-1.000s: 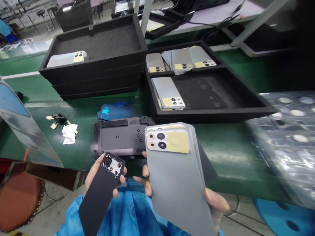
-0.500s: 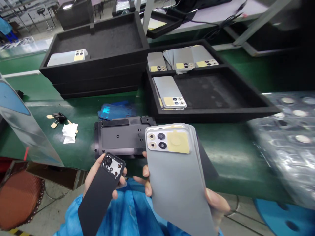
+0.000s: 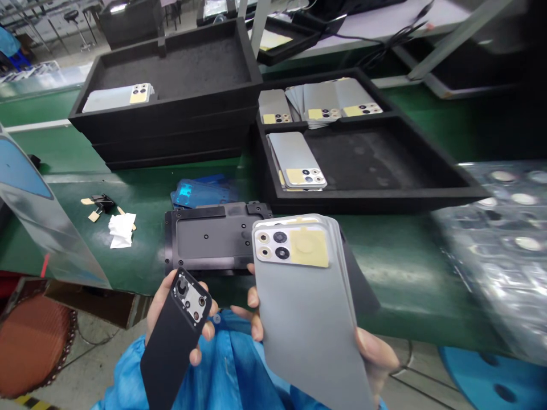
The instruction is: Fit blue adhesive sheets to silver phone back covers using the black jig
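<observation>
The left hand [image 3: 156,304] pinched a black cover [image 3: 171,347] between thumb and fingers, its long axis running from 7 to 1 o'clock. The right hand [image 3: 378,356] clasped a stack of grey covers [image 3: 307,324] just beside it at 3 o'clock. The black fixture [image 3: 209,239] lay at 12 o'clock, nearer the left hand.

Nothing written can be read: no brand, number or sign. The yellow sticker [image 3: 308,247] on the top grey back cover [image 3: 307,330] held in the right hand [image 3: 376,351] looks plain. So does the black back cover [image 3: 168,353] in the left hand [image 3: 154,310]. The blue film sheets [image 3: 200,192] on the surface [image 3: 128,256] are too blurred to tell.
</observation>
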{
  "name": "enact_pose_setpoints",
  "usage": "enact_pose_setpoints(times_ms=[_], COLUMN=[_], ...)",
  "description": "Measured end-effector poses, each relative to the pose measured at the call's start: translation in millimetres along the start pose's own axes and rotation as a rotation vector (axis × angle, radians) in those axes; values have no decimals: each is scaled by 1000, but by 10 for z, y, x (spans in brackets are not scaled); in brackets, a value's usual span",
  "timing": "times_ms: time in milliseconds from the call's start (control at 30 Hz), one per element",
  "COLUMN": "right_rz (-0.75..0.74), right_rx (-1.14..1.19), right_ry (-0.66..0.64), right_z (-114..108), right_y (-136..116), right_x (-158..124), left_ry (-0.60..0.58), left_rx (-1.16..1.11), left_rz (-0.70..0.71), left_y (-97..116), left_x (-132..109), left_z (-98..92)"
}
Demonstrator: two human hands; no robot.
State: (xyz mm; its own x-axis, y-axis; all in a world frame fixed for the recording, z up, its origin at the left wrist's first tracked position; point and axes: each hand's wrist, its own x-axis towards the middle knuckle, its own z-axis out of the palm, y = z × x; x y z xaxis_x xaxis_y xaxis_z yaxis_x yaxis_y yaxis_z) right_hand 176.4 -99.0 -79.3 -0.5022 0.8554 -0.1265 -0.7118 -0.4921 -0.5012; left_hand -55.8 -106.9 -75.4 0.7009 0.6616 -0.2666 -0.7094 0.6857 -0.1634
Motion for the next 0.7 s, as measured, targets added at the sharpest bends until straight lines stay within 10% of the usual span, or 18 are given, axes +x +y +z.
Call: enact_pose_setpoints(times_ms=[467,700], right_rz=[-2,51], right_rx=[-22,19], right_ry=[25,34], right_z=[-29,6], right_y=[0,2], right_x=[-7,-55], left_ry=[54,132], left_rx=[43,310], left_rz=[-33,142], left_y=[46,504], left_x=[-11,-175], left_z=[103,397])
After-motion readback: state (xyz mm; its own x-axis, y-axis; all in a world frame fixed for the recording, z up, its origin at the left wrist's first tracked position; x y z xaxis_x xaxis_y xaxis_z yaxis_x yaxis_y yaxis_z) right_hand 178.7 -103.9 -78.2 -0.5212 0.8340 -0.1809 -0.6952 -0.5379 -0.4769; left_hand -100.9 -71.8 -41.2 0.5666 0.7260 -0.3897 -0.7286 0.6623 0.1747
